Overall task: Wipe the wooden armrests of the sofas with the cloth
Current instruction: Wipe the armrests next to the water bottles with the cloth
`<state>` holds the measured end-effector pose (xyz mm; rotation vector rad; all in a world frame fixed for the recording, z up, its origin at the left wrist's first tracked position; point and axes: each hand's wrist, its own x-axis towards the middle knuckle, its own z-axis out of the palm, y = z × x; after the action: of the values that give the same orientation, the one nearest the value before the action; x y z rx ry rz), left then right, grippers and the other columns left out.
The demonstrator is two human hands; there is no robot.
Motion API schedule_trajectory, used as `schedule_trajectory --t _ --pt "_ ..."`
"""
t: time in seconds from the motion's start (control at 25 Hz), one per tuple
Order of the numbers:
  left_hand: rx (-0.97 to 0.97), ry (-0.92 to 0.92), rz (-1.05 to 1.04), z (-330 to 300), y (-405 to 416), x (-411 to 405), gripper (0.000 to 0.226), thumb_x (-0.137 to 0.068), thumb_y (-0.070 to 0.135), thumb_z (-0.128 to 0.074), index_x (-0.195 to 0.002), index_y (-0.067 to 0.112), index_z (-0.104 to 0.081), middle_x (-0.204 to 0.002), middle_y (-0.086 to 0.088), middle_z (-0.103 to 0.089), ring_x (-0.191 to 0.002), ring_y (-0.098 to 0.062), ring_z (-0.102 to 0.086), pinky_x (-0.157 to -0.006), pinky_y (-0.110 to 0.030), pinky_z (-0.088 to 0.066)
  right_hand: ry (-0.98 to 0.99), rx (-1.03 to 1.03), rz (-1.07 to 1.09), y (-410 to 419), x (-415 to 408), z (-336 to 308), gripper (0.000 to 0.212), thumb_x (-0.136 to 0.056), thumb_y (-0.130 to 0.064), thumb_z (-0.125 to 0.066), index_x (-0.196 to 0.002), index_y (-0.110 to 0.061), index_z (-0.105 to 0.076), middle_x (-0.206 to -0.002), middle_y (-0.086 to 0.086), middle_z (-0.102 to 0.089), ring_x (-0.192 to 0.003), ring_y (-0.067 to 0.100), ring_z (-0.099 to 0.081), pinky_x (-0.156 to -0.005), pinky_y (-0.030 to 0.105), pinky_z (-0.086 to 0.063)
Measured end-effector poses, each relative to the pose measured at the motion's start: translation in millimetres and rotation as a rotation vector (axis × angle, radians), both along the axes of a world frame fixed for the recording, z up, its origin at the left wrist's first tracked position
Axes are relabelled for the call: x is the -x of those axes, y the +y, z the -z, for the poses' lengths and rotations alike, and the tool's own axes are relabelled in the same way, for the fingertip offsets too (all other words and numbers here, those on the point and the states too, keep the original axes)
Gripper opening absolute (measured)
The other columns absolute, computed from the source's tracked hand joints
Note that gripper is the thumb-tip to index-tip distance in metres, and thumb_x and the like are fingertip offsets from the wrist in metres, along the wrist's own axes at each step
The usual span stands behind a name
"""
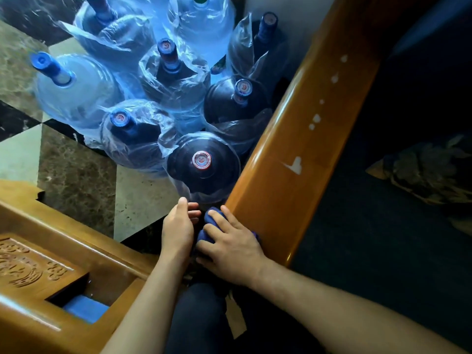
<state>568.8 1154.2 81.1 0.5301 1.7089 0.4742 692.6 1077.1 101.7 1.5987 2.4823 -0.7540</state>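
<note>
This looks like a sitting room in a home or a small office. A long shiny wooden armrest (301, 139) runs up the right side, and next to it is a dark blue sofa seat (378, 251) with a patterned cushion (429, 169) on it. At the lower left is more wooden furniture with a carved panel (23, 261), the kind made to match a sofa set. The floor (74, 175) is polished stone tiles in brown, white and black. Many big blue water jugs (201, 162), most in clear plastic bags, stand close together on the floor between the sofas, stored in a corner.
</note>
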Motion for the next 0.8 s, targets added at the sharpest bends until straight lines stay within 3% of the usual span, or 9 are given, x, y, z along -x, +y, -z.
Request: schedule_trajectory --t 0.12,0.24,0.4,0.48,0.6,0.68,0.8 --pt "-0.053 -0.024 0.054 -0.3 10.4 -6.8 0.048 -0.107 0.039 -0.034 -0.097 0.009 -0.070 -0.104 -0.023 -0.073 -0.092 -0.032 -0.067 -0.093 -0.049 -0.052 -0.133 -0.045 0.002 66.9 -44.5 5.7 0.041 -0.100 -0.047 -0.047 -0.105 -0.019 -0.076 -0.105 0.011 -0.072 -0.120 0.034 -0.058 -0.124 0.052 -0.018" --pt "-0.084 -0.029 0.146 2.8 17.0 -23.0 0.049 -0.101 0.051 -0.037 -0.093 0.017 -0.071 -0.098 -0.011 -0.075 -0.091 -0.029 -0.069 -0.087 -0.046 -0.053 -0.403 -0.003 -0.005 172.2 -124.7 2.8 0.047 -0.101 -0.051 -0.039 -0.113 -0.021 -0.074 -0.113 0.010 -0.073 -0.117 0.032 -0.059 -0.123 0.054 -0.016" --pt "-0.149 0.040 0.339 6.1 21.7 -53.3 0.057 -0.084 0.072 -0.033 -0.090 0.030 -0.071 -0.091 0.005 -0.075 -0.091 -0.018 -0.071 -0.088 -0.046 -0.055 -0.637 0.077 0.166 276.2 -198.5 -13.2 0.049 -0.099 -0.048 -0.037 -0.123 -0.022 -0.072 -0.122 0.014 -0.071 -0.120 0.038 -0.058 -0.122 0.055 -0.021" --pt "-0.138 0.064 0.279 5.9 27.5 -66.2 0.059 -0.083 0.072 -0.032 -0.089 0.028 -0.071 -0.090 0.002 -0.076 -0.091 -0.020 -0.071 -0.091 -0.050 -0.055 -0.563 0.036 0.190 259.3 -179.4 -0.7 0.048 -0.096 -0.045 -0.039 -0.119 -0.022 -0.074 -0.118 0.013 -0.071 -0.119 0.036 -0.057 -0.121 0.052 -0.023" --pt "-0.087 0.105 0.078 8.9 33.7 -76.8 0.055 -0.083 0.061 -0.035 -0.083 0.018 -0.070 -0.089 -0.012 -0.076 -0.092 -0.033 -0.071 -0.095 -0.057 -0.052 -0.158 -0.079 0.138 126.3 -105.8 6.0 0.039 -0.098 -0.043 -0.046 -0.112 -0.020 -0.075 -0.118 0.008 -0.072 -0.126 0.032 -0.055 -0.123 0.050 -0.022" --pt "-0.043 0.158 0.033 8.6 37.6 -83.2 0.055 -0.083 0.058 -0.036 -0.082 0.016 -0.070 -0.089 -0.014 -0.075 -0.089 -0.033 -0.070 -0.095 -0.055 -0.053 0.071 -0.120 0.133 38.0 -79.2 6.8 0.035 -0.102 -0.037 -0.050 -0.126 -0.021 -0.069 -0.140 0.006 -0.064 -0.145 0.032 -0.043 -0.125 0.051 -0.021" --pt "-0.022 0.186 0.108 5.2 41.3 -105.5 0.054 -0.086 0.059 -0.034 -0.087 0.019 -0.070 -0.096 -0.015 -0.075 -0.091 -0.032 -0.069 -0.091 -0.050 -0.053 0.078 -0.263 0.189 -31.7 -102.7 24.1 0.038 -0.104 -0.035 -0.053 -0.141 -0.029 -0.058 -0.161 0.001 -0.043 -0.154 0.032 -0.027 -0.124 0.051 -0.025"
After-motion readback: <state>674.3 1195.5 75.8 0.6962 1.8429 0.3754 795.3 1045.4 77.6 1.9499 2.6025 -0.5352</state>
